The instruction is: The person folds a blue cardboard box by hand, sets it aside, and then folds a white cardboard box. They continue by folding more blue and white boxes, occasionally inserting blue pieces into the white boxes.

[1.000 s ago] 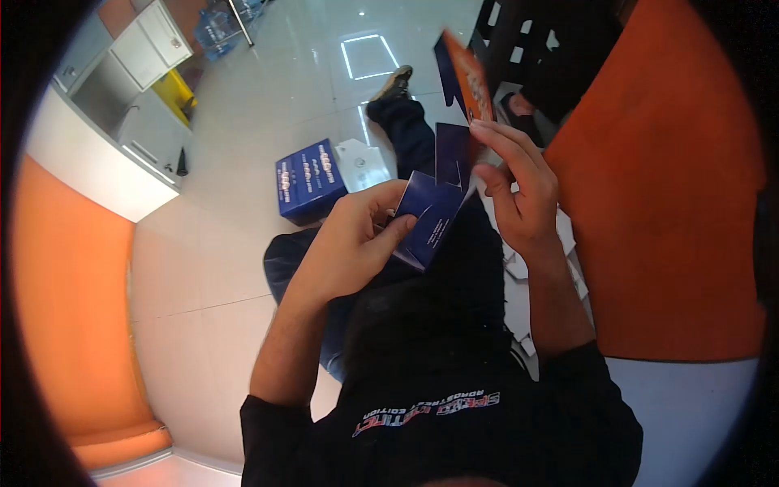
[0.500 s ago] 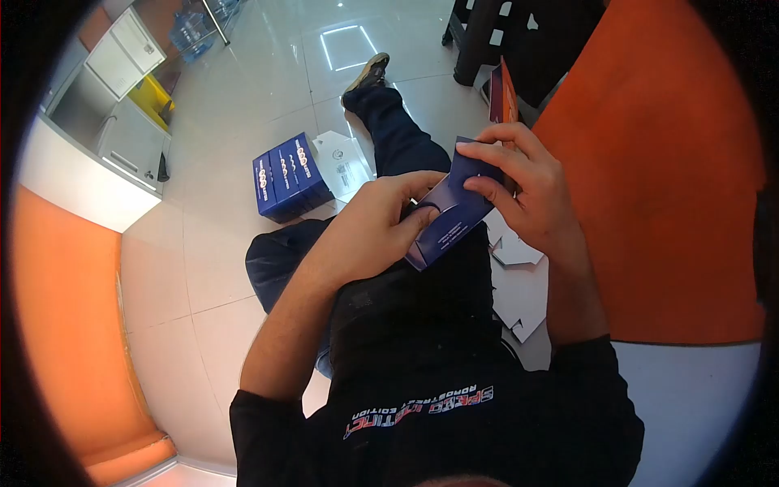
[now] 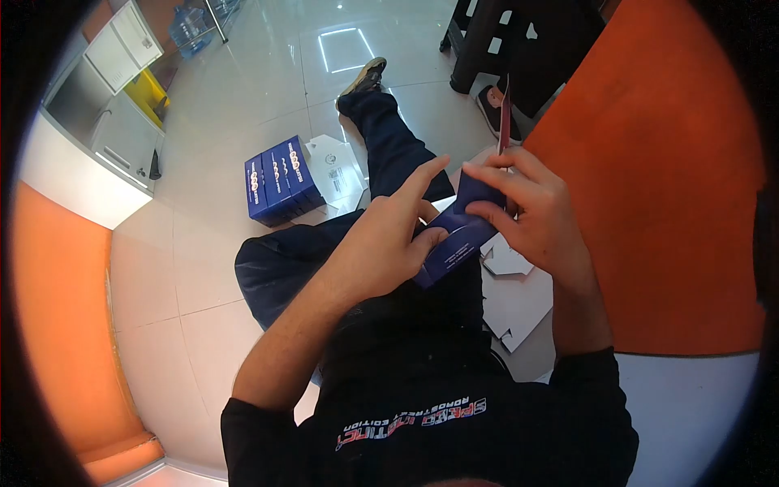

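Seated on the floor, a person works a folding blue printed carton (image 3: 458, 253) just above the lap, L hand (image 3: 398, 235) at its near end, R hand (image 3: 526, 201) at its far end. L thumb and the bent fingers hold the carton wall; the L index finger (image 3: 428, 177) is straight and raised off it, a change from ½ sec. ago, when it lay curved along the top edge. R fingers are drawn in narrow, thumb opposed, on the blue flap (image 3: 479, 191), now bent lower than in the prev. frame. A thin red-edged panel (image 3: 505, 122) rises beyond the R hand, seen almost edge-on; its orange face showed more before. A second person's shoe (image 3: 492, 107) has come into view beside the black plastic stool (image 3: 479, 47).

On the floor, L side: a blue printed box (image 3: 282, 183) w/ a white cardboard sheet (image 3: 334, 172) next to it, near the outstretched leg (image 3: 393, 138). Die-cut white card pieces (image 3: 519, 300) lie R of the lap, partly hidden by the R forearm. Both hands block parts of the carton, incl. its inside. Far R, a big orange panel (image 3: 657, 178); upper L bkgd., a white cabinet (image 3: 105, 122) w/ door open, plus clear blue water bottles (image 3: 188, 32).
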The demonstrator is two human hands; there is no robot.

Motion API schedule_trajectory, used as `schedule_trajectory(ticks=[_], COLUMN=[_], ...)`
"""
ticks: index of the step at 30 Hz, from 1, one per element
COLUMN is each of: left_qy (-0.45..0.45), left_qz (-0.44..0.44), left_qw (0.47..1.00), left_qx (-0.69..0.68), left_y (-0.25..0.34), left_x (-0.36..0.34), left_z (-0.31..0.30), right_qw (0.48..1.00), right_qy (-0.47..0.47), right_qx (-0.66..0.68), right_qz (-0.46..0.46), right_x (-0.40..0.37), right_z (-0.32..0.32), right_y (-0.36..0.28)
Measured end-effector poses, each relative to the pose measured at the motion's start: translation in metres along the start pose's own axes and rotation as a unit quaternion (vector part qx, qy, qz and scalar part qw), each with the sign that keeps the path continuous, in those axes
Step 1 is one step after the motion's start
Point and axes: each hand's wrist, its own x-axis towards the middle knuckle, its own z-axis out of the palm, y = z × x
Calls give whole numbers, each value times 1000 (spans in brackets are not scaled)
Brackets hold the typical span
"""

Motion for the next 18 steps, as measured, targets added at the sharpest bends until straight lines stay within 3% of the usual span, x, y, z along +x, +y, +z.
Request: schedule_trajectory(ticks=[6,12,16,18], left_qy=[11,23,-2,20], left_qz=[8,66,28,28], left_qw=[1000,997,999,999], left_qx=[20,27,22,43], left_y=[4,-11,0,2], left_x=[-1,-2,-9,-12], left_z=[7,16,16,19], right_qw=[994,990,986,992], right_qy=[-110,-133,-149,-98], right_qx=[22,24,45,61], right_qz=[-18,-50,-53,-56], right_x=[1,4,4,1], right_z=[-3,-8,-9,-3], right_y=[2,-9,-8,-6])
